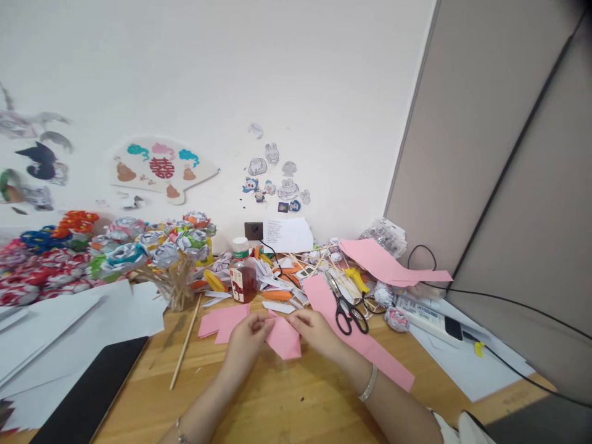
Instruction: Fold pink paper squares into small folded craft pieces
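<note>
A folded piece of pink paper is held up between my two hands, just above the wooden table. My left hand pinches its left edge, fingers closed. On the upper right edge, my right hand grips the same paper with thumb and fingers together. Behind my left hand lie several pink paper squares. To the right of my right hand, black-handled scissors rest on a long pink paper strip.
A drink bottle stands behind my hands, amid paper scraps. A wooden stick and a black flat object lie left. Paper flowers crowd the back left. A power strip with cables sits right.
</note>
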Tool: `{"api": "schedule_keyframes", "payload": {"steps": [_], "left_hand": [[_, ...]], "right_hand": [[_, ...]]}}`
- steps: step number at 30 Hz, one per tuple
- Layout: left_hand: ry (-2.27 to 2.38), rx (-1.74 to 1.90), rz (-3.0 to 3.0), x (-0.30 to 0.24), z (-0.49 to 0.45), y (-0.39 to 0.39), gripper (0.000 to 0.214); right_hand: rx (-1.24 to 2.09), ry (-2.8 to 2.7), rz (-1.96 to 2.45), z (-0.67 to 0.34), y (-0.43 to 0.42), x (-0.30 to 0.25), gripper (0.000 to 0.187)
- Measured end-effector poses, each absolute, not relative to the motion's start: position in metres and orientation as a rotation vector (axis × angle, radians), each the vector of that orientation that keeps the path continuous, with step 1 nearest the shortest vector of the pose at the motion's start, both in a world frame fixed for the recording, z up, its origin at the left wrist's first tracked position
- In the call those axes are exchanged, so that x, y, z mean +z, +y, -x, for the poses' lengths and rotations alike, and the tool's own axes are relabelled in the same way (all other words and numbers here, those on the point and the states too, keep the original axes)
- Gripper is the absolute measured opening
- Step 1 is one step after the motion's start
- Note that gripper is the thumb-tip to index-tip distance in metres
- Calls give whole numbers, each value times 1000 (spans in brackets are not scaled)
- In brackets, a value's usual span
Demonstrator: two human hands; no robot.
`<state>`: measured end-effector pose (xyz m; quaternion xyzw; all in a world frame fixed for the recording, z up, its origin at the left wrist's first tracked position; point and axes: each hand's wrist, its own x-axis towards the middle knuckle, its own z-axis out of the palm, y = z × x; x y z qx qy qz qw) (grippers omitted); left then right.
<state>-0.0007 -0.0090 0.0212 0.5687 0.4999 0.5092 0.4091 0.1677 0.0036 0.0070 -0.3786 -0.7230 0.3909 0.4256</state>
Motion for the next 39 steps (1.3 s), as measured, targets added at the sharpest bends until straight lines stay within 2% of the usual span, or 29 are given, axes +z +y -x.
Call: {"api": "schedule_keyframes", "payload": {"steps": [6, 18, 39], "left_hand": [[1150, 1419, -1086, 26, 7, -1, 34], [1163, 1176, -1276, 38, 2, -13, 36], [1111, 1145, -1331, 40, 6, -12, 36]], "right_hand": [[1216, -1645, 872, -174, 18, 3, 33], [1234, -1573, 821, -176, 17, 6, 30], [1250, -1560, 759, -174, 16, 8, 32]]}}
